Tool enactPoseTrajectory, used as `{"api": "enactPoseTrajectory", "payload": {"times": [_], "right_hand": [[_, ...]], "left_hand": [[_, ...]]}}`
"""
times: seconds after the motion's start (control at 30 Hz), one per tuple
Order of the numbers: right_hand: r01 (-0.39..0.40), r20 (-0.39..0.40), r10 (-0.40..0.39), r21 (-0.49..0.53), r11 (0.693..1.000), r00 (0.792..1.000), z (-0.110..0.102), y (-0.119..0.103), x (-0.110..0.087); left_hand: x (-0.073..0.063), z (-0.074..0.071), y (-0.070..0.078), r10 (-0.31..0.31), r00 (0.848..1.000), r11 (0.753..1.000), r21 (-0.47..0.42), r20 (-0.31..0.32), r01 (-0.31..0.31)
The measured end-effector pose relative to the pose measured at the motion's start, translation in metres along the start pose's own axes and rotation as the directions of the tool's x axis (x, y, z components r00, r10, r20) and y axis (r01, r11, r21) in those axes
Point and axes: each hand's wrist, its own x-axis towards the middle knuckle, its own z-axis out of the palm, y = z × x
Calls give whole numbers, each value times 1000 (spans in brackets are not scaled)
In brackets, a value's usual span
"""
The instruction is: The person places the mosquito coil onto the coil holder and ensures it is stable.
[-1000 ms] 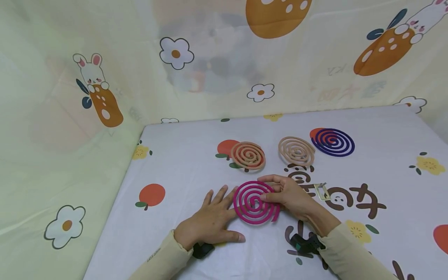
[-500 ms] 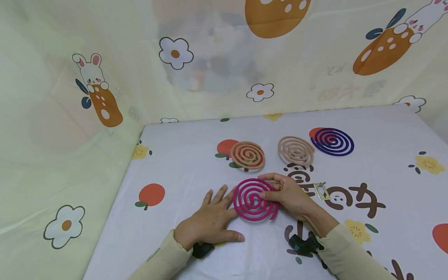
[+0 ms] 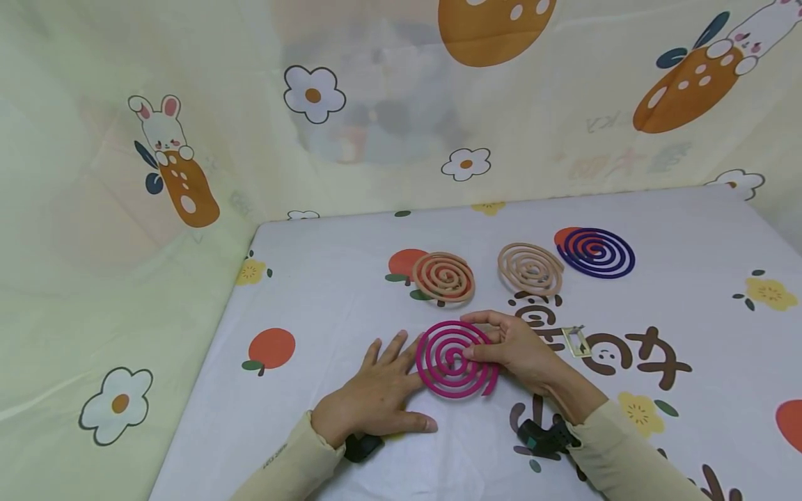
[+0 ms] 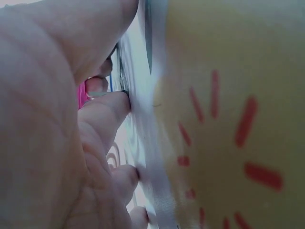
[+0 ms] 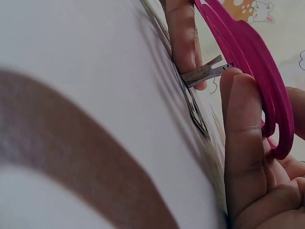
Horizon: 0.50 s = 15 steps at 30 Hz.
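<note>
Cream backdrop cloth (image 3: pixel 545 111): rabbit prints, faint reversed characters, unreadable. White tablecloth (image 3: pixel 338 348): bold brown lettering, partly covered, not readable. Left sleeve (image 3: pixel 301 459) bears small dark print, too small to read. Left hand (image 3: pixel 382 396) on cloth, fingers straight, spread; one touches a metal prong piece (image 5: pixel 198 75) under the magenta coil (image 3: pixel 454 358). Right hand (image 3: pixel 520 348) pinches that coil, thumb on top, raised above cloth. Beyond: navy coil (image 3: pixel 597 252), tan coil (image 3: pixel 532 270) just beside, second tan coil (image 3: pixel 446 276) apart. Small metal stand (image 3: pixel 567 344) right of right hand.
</note>
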Motion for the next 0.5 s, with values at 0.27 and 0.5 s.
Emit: {"api": "enactPoseTrajectory", "payload": {"times": [0.27, 0.5], "right_hand": [[0, 16, 0, 18, 1000, 1000, -1, 1, 0], [-1, 26, 0, 34, 999, 1000, -1, 1, 1]], "left_hand": [[1, 1, -1, -3, 1000, 1000, -9, -2, 3], [1, 1, -1, 0, 1000, 1000, -8, -4, 0]]}}
